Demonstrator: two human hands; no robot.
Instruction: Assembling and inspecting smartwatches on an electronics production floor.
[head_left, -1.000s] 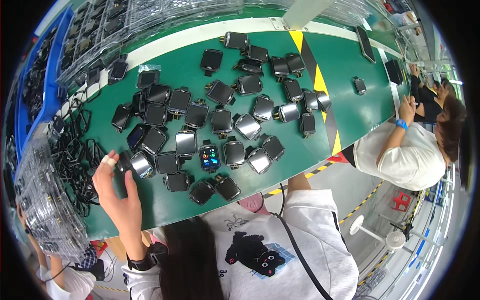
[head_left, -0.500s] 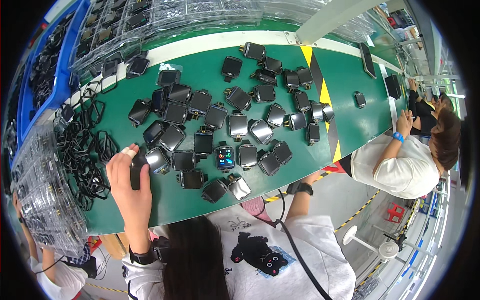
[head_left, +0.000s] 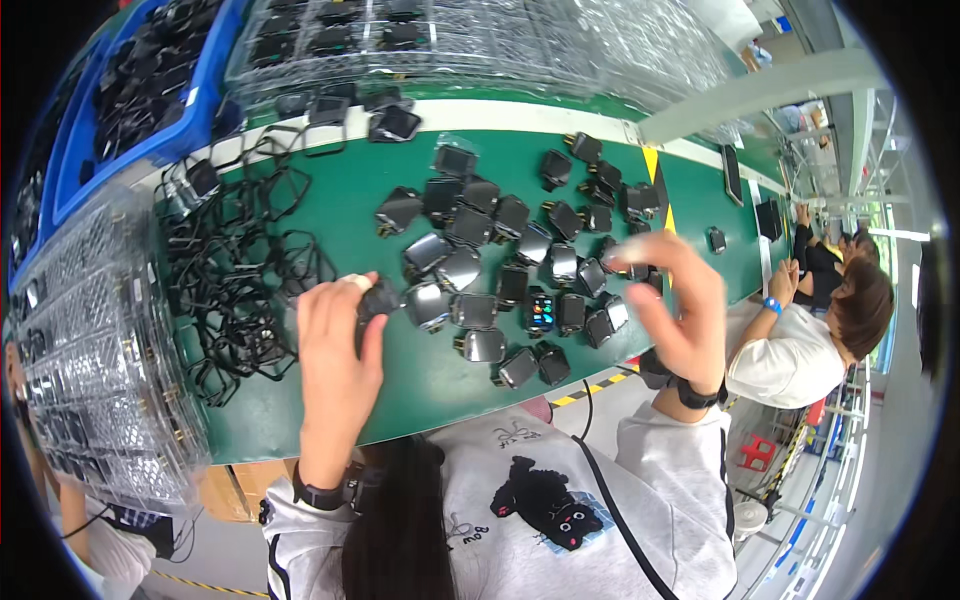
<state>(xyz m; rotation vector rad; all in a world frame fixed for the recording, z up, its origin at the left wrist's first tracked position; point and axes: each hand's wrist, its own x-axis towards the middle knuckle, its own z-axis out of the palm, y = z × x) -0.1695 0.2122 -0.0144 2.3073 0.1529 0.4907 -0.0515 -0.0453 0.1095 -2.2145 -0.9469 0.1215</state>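
My left hand [head_left: 335,340] is at the left part of the green table, its thumb and fingers closed around a dark square smartwatch body [head_left: 379,298]. Many similar watch bodies without straps lie spread to the right of it. One of them, a smartwatch with a lit screen [head_left: 541,312], shows coloured icons. Raised above the right side of this group is my right hand [head_left: 690,310], blurred by motion, its thumb and fingers apart and nothing seen between them. A tangle of black frames [head_left: 240,300] lies to the left of my left hand.
Stacked clear plastic trays [head_left: 100,360] stand at the left edge, and more clear trays [head_left: 500,60] line the back. Blue bins [head_left: 190,130] hold dark parts at the back left. A pale post [head_left: 760,95] rises at the back right. Another person [head_left: 805,340] sits farther right.
My right hand has risen from below the table edge to above the watches. My left hand now shows a watch body in its fingers. The whole view has shifted.
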